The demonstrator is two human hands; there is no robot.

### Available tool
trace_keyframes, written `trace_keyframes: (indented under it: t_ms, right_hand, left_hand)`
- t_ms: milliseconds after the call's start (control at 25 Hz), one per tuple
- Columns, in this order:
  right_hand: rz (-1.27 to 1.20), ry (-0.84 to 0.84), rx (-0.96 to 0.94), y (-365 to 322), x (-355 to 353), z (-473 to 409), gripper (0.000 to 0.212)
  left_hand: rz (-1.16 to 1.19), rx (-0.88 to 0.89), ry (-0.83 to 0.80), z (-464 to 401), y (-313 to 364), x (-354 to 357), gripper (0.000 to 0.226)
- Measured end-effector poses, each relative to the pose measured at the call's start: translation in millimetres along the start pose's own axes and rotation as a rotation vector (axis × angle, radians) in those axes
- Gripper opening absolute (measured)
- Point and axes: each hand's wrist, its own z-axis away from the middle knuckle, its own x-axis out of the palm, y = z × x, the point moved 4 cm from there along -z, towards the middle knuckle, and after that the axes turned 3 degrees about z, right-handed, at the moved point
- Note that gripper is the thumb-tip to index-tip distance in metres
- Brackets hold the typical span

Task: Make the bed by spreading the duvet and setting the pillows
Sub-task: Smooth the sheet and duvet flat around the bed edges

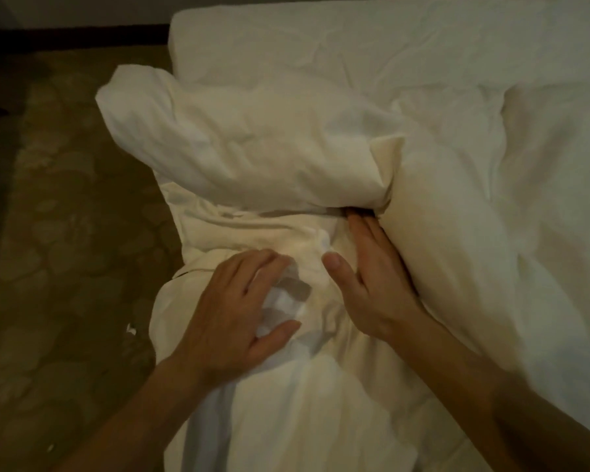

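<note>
A white pillow [239, 144] lies crumpled at the bed's left edge, partly hanging over the side. To its right bulges the white duvet [457, 233], bunched and wrinkled. My left hand [239, 311] rests on rumpled white fabric [286, 301] below the pillow, fingers lightly curled over a fold. My right hand [372, 277] lies flat with straight fingers, its edge pressed against the duvet's bulge, fingertips reaching under the pillow's lower corner. The bare white sheet of the mattress [355, 35] shows at the top.
A patterned brownish carpet [65, 267] covers the floor to the left of the bed. A dark skirting strip [75, 32] runs along the wall at the top left. A small white scrap [131, 329] lies on the carpet near the bed.
</note>
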Motion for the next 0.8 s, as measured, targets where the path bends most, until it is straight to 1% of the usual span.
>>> trace_keyframes:
  t_ms: [40, 120, 200, 280, 360, 480, 600, 680, 720, 760, 800]
  right_hand:
    - [-0.021, 0.021, -0.042, -3.4, -2.9, 5.0, 0.098]
    - [-0.029, 0.119, -0.173, -11.9, -12.6, 22.2, 0.088]
    - [0.016, 0.189, -0.229, -12.4, -17.1, 43.7, 0.080]
    - [0.085, 0.154, -0.168, -4.1, -13.7, 54.2, 0.084]
    - [0.185, 0.068, -0.065, 7.3, -4.5, 52.8, 0.091]
    - [0.307, -0.004, -0.015, 9.0, 7.3, 43.8, 0.091]
    - [0.346, -0.059, 0.063, 6.1, 11.3, 35.4, 0.097]
    - [0.294, -0.042, 0.109, 1.9, 6.9, 29.3, 0.092]
    - [0.188, -0.011, 0.130, -5.1, 1.2, 25.6, 0.086]
    - [0.036, 0.020, 0.150, -12.2, -2.8, 23.0, 0.083]
    - [-0.129, 0.032, 0.193, -19.6, -5.6, 23.0, 0.088]
  left_hand:
    - [0.011, -0.014, -0.022, -1.1, -0.4, 3.7, 0.067]
    - [0.025, -0.009, -0.081, -14.6, -2.6, 10.4, 0.075]
    - [0.021, 0.009, -0.141, -31.1, -6.3, 18.2, 0.082]
    - [-0.013, -0.001, -0.191, -46.5, -12.0, 28.5, 0.083]
    - [-0.071, -0.001, -0.211, -58.5, -14.8, 37.3, 0.081]
    - [-0.155, 0.029, -0.199, -62.6, -13.8, 46.3, 0.088]
    - [-0.146, 0.036, -0.186, -60.2, -16.4, 49.8, 0.095]
    - [-0.121, 0.061, -0.143, -55.4, -13.7, 48.3, 0.092]
    - [-0.077, 0.061, -0.119, -52.9, -11.5, 45.3, 0.088]
    - [-0.017, 0.053, -0.095, -49.9, -10.4, 42.4, 0.084]
    - [0.047, 0.044, -0.061, -46.5, -8.5, 38.6, 0.082]
